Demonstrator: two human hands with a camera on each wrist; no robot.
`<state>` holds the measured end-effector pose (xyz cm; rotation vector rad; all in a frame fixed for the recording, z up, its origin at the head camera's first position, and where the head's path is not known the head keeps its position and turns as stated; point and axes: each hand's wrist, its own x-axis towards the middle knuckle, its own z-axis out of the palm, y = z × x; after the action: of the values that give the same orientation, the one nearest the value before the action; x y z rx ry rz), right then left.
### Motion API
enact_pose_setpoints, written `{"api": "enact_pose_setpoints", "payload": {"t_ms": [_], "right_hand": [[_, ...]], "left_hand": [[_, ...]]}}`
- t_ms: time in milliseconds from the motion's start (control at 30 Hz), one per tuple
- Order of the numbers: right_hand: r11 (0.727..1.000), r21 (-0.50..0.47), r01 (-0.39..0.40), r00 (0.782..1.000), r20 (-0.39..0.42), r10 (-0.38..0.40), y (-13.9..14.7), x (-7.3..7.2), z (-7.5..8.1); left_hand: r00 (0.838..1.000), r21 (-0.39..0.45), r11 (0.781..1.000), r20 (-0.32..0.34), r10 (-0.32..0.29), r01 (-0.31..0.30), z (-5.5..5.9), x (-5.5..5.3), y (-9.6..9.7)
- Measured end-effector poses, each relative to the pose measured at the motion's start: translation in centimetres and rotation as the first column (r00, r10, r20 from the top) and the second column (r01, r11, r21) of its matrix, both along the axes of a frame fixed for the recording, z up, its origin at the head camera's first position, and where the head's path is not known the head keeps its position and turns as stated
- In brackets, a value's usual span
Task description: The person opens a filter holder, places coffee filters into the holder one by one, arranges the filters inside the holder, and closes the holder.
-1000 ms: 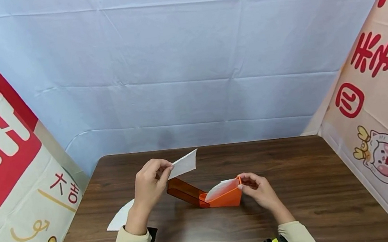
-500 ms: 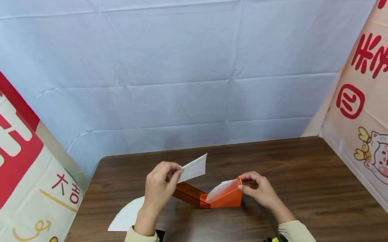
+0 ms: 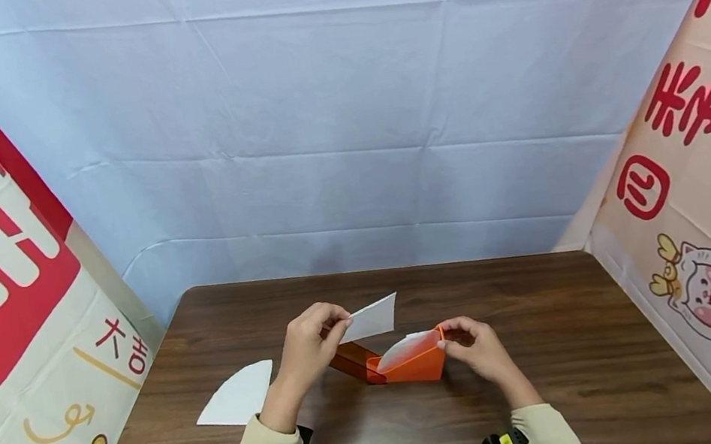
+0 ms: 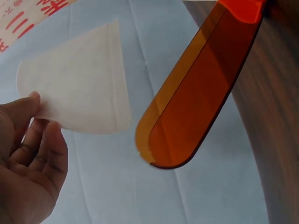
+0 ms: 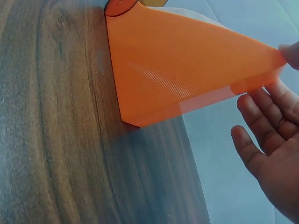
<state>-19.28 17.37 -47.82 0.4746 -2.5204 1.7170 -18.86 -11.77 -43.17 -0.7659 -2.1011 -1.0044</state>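
Between thumb and fingers, my left hand (image 3: 311, 346) pinches a white paper coffee filter (image 3: 374, 318) by its edge, above the lid. The left wrist view shows the crimped seam of this coffee filter (image 4: 74, 88). An orange filter box (image 3: 413, 367) stands on the table with white coffee filters (image 3: 404, 349) inside. Its translucent amber lid (image 4: 196, 93) is swung out to the left. At the box's upper right corner, my right hand (image 3: 479, 352) grips the rim; in the right wrist view the thumb lies on one side and fingers touch the other.
Another white fan-shaped coffee filter (image 3: 238, 396) lies flat on the brown wooden table (image 3: 571, 351), left of my left forearm. A pale blue cloth (image 3: 341, 118) hangs behind the table, with printed cloths at both sides.
My left hand has moved right and slightly down with the coffee filter, toward the box. More of the coffee filter on the table shows now. My right hand and the box stay put.
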Motion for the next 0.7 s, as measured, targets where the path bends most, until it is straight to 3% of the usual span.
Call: {"api": "enact_pose_setpoints", "payload": {"t_ms": [100,333,567,700], "right_hand": [[1.000,-0.015,-0.004,1.000,0.011,0.005,0.0,-0.1,-0.1],[0.999,-0.036,0.003,1.000,0.023,-0.002,0.8,-1.6,-2.9],[0.999,-0.032,-0.019,1.000,0.000,0.019,0.1,-0.3,-0.5],[1.000,-0.019,-0.013,1.000,0.022,0.013,0.1,-0.1,-0.1]], "left_hand": [[1.000,-0.013,1.000,0.025,-0.001,0.002,-0.4,0.0,0.3],[0.998,-0.022,1.000,0.068,-0.014,0.015,-1.5,-0.3,0.8],[0.994,-0.015,0.999,0.110,-0.030,0.032,-2.0,-0.4,1.3],[0.992,-0.018,0.999,0.121,-0.027,0.030,-2.3,-0.5,1.5]]}}
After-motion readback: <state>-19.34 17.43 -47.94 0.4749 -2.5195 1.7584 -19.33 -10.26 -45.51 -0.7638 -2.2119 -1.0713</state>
